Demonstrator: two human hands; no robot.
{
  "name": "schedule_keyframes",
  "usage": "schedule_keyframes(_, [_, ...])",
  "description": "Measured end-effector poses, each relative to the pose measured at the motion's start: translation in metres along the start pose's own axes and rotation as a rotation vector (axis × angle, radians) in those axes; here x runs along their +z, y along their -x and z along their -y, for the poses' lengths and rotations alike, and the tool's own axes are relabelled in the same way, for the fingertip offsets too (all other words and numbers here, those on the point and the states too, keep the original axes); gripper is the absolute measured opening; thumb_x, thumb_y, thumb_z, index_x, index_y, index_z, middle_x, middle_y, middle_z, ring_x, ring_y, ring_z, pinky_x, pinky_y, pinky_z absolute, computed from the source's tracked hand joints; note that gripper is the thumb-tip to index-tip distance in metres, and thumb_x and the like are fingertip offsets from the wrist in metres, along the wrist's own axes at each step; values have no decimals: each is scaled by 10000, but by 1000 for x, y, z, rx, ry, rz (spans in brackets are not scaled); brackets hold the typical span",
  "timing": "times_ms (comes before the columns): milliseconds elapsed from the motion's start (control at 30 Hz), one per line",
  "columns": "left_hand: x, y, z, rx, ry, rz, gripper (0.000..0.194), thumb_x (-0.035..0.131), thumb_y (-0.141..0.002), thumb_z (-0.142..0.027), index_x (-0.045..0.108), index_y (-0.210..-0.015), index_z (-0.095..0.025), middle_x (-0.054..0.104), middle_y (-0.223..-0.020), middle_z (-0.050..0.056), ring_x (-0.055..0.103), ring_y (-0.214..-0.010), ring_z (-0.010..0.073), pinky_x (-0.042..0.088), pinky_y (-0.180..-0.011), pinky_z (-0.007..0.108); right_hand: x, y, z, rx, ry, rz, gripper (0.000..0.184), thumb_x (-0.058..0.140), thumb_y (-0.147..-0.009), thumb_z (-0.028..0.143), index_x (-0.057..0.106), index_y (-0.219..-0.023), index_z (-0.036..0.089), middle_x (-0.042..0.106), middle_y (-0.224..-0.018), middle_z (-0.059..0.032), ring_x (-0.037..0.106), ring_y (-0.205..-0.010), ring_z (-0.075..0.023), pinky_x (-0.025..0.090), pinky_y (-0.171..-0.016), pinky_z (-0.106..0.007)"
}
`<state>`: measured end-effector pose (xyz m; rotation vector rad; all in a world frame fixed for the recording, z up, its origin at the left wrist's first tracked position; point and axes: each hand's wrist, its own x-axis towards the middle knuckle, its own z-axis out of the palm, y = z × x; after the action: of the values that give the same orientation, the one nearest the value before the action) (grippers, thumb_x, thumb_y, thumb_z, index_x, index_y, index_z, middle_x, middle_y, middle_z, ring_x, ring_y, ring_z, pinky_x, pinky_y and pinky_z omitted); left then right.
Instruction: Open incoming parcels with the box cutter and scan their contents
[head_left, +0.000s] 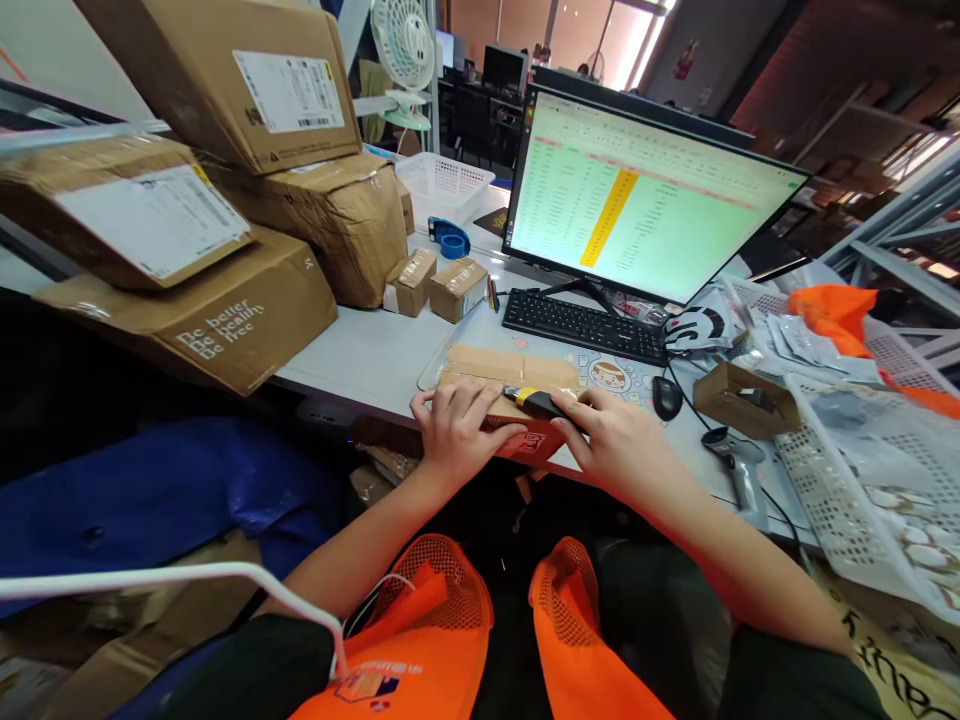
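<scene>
A flat brown cardboard parcel (510, 372) with a red printed near side lies at the front edge of the desk. My left hand (459, 428) rests on its left near corner, fingers curled over the edge and pressing it down. My right hand (616, 440) is closed round a black and yellow utility knife (534, 399), whose tip lies on the parcel's top near the front edge. Both forearms reach in from below over an orange mesh vest.
Large cardboard boxes (225, 130) are stacked at the left; two small boxes (435, 284) sit behind the parcel. A monitor (637, 200), keyboard (585, 326) and mouse (666, 397) stand ahead. A barcode scanner (739, 465), an open small box (742, 400) and white baskets (862, 480) lie right.
</scene>
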<state>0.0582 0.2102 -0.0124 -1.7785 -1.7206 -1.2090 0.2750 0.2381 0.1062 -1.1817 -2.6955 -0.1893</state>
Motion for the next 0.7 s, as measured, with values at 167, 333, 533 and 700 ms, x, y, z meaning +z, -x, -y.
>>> schedule_keyframes(167, [4, 6, 1, -24, 51, -26, 498, 779, -848, -692, 781, -1068, -245, 773, -1150, 111, 628, -1068, 344, 314, -989, 512, -14, -9, 19, 47, 102, 67, 355, 463, -1098, 416, 735, -1238, 235, 672, -933, -98, 650, -730, -215, 365, -579, -325])
schedule_keyframes(333, [5, 8, 1, -3, 39, -47, 489, 768, -853, -701, 772, -1058, -257, 775, -1152, 104, 633, -1058, 338, 317, -994, 516, -19, -17, 33, 77, 183, 123, 339, 474, -1090, 404, 736, -1203, 222, 670, -919, -110, 649, -720, -216, 334, -559, -322])
schedule_keyframes(533, [4, 7, 6, -45, 104, 18, 478, 759, -856, -704, 782, -1049, -267, 757, -1192, 113, 621, -1091, 348, 306, -1008, 525, -22, -12, 27, 99, 221, 91, 364, 479, -1078, 419, 741, -1241, 227, 694, -966, -135, 658, -693, -222, 376, -575, -320])
schedule_keyframes(700, [-4, 14, 6, -3, 87, 34, 437, 755, -886, -659, 777, -1089, -273, 749, -1222, 114, 617, -1106, 351, 312, -996, 526, -16, 23, -63, 505, 351, 374, 320, 586, -1009, 368, 830, -973, 164, 738, -915, -188, 715, -790, -292, 454, -669, -353])
